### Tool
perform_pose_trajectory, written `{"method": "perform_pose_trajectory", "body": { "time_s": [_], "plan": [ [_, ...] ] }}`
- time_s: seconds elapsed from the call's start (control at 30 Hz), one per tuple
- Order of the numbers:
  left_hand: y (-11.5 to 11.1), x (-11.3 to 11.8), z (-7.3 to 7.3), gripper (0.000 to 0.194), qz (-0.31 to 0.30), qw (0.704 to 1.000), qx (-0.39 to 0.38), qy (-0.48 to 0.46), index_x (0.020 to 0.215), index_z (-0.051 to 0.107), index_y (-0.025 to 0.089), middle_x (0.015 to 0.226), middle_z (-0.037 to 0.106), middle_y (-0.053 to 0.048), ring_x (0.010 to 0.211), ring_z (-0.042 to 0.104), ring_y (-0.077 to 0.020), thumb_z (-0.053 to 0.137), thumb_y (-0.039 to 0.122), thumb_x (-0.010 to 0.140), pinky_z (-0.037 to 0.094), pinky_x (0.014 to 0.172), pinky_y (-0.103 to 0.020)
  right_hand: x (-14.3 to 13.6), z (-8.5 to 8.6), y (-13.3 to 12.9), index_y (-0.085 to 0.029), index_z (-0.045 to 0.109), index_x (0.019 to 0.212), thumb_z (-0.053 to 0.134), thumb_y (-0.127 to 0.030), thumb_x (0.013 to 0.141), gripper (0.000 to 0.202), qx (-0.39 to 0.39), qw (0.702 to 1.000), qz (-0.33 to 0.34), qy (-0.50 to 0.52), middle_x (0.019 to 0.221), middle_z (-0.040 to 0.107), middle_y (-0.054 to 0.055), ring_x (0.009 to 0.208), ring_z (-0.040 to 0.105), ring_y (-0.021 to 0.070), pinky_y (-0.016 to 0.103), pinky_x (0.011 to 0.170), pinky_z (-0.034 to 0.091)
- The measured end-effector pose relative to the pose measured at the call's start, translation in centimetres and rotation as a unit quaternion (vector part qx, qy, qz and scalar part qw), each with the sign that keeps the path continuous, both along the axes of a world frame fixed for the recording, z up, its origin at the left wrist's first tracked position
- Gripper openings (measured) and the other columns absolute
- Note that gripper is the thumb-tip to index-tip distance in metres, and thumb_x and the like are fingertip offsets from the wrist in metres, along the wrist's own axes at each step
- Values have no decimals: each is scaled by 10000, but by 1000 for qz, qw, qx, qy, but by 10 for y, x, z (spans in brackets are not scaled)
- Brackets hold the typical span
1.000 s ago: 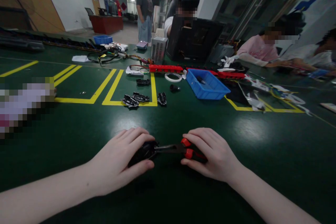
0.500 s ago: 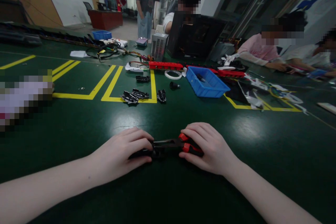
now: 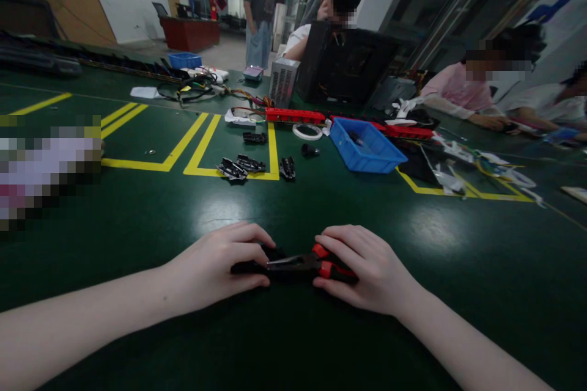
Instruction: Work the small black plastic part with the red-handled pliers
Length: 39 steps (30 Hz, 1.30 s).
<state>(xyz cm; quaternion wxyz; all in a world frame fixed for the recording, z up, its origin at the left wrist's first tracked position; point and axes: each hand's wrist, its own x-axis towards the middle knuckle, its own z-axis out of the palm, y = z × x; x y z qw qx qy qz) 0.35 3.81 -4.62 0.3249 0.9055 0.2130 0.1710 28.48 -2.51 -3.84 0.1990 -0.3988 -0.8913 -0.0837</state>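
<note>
My right hand (image 3: 362, 266) is closed round the red and black handles of needle-nose pliers (image 3: 298, 263), whose jaws point left. In my left hand (image 3: 229, 259) is a dark black part (image 3: 250, 267), mostly covered by the fingers and hard to make out against the dark tabletop. The pliers' tips reach the fingertips of the left hand, beside the black part; whether they grip it I cannot tell. Farther back, several black and silver pieces (image 3: 232, 169) lie at a yellow-taped square, and a short black cylindrical piece (image 3: 310, 149) lies right of them.
A blue bin (image 3: 367, 149) with a dark item inside stands beyond my right hand. Red power strips (image 3: 296, 115), a white ring (image 3: 307, 131) and a metal box (image 3: 283, 80) are behind. Cables and plastic scraps lie at right. People sit across the green table (image 3: 293, 342).
The view has shifted slightly. The pliers' jaws have turned a little and now show more plainly near the left fingers. The black part sits differently in my left hand.
</note>
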Motion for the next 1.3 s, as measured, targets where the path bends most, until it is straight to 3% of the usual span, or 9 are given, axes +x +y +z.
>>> {"method": "perform_pose_trajectory", "body": {
  "time_s": [0.23,0.7,1.3],
  "plan": [
    [1,1,2,99,9,1000,-23,9,939,689,207,1167,596,-41,1063,578,-203,675,183,844,511,901,-358,-5,1,-2,-119,601,1106,627,-451,842,425,0,1000,-3,1,994,670,136,866,635,214,352,721,533],
    [1,2,4,92,7,999,-38,1,946,671,202,1173,588,-51,1070,576,-204,648,188,858,504,903,-352,-10,5,-8,-153,592,1002,681,-496,779,419,-110,991,-66,-26,929,622,96,786,595,207,339,666,515],
    [0,2,4,124,9,1000,-20,3,978,689,212,1164,594,-49,1061,595,-206,658,212,858,510,913,-362,-7,5,-5,-152,590,1012,621,-491,835,383,-116,991,-51,-38,898,602,81,773,558,195,328,667,468]
  ]
}}
